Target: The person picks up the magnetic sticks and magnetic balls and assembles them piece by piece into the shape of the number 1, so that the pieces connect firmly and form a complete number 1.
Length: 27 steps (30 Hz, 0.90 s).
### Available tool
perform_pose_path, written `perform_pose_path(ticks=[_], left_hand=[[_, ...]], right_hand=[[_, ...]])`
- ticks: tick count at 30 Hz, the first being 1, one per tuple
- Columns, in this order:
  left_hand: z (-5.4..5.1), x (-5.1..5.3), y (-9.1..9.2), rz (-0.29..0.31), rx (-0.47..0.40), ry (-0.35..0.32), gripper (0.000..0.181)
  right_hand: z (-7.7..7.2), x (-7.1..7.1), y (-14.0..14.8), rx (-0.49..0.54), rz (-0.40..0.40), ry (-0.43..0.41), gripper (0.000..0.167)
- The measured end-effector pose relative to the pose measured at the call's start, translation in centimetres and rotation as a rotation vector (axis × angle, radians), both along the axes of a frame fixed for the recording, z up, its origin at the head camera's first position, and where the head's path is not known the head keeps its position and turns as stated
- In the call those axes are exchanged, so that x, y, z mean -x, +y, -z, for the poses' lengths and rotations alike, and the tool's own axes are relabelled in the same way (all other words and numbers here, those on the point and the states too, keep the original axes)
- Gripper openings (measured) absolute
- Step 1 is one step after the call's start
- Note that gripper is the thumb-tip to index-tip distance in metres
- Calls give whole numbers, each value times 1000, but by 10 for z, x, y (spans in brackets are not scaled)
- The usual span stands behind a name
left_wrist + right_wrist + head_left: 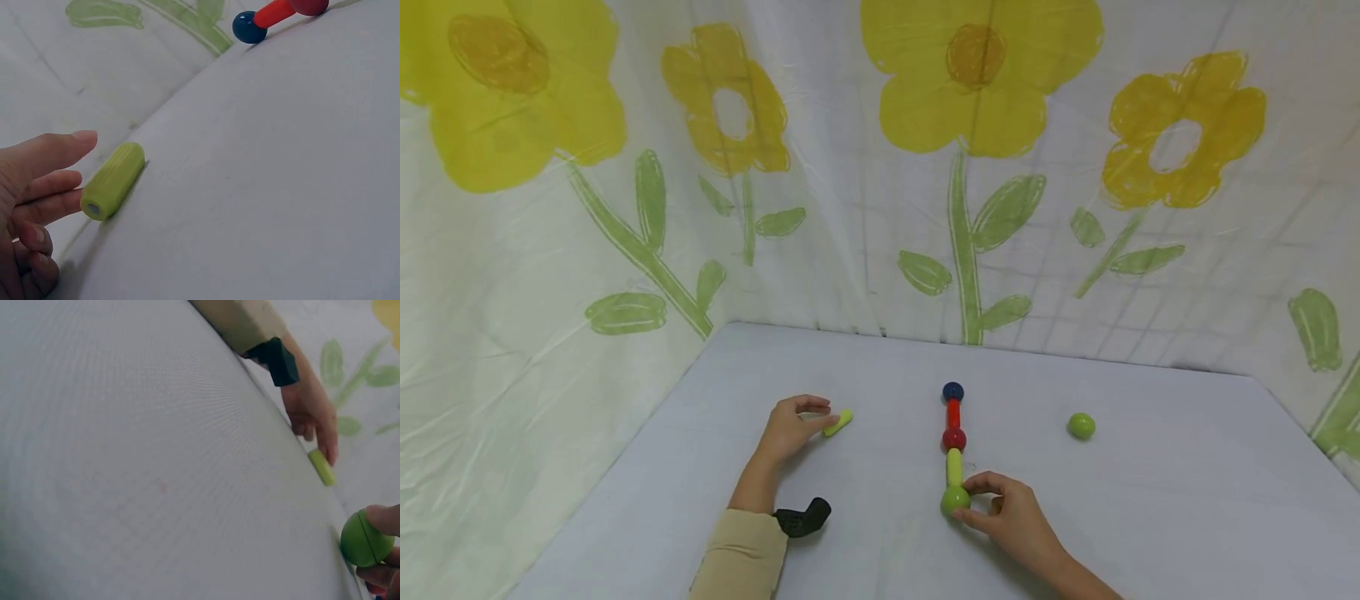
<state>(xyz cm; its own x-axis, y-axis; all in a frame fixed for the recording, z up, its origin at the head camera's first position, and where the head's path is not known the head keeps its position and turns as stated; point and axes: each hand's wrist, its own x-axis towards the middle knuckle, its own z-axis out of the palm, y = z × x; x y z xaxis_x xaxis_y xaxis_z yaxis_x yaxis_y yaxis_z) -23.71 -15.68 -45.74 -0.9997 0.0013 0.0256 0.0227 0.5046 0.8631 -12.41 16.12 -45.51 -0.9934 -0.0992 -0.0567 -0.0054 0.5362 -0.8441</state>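
Note:
On the left, a loose yellow-green toy rod (114,182) lies on the table, a small grey disc in its end. My left hand (792,429) is at this rod, fingers beside it and the thumb lifted apart from it in the left wrist view. With thumb and fingers, my right hand (1017,518) pinches a green ball (956,501). That ball sits at the near end of a line of pieces: a yellow-green rod (954,467), a red ball (954,439), a red rod (953,414) and a dark blue ball (952,392) at the far end.
Another green ball (1082,426) lies by itself to the right on the white tabletop (880,367). A curtain (842,192) with yellow flowers hangs behind and to the sides. A black wrist device (803,517) sticks out from the left sleeve (741,554).

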Motion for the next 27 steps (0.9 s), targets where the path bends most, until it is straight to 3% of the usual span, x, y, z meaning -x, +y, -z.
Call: perform_pose_path(ticks=[9,20,27], left_hand=[[11,1,3,37,64,124,30],[13,2,7,14,203,79,29],[11,0,8,5,217,75,28]], right_hand=[[1,0,0,2,-3,-7,40],[0,-1,0,-5,5,6,39],[-1,-2,-1,-3,11,0,39]])
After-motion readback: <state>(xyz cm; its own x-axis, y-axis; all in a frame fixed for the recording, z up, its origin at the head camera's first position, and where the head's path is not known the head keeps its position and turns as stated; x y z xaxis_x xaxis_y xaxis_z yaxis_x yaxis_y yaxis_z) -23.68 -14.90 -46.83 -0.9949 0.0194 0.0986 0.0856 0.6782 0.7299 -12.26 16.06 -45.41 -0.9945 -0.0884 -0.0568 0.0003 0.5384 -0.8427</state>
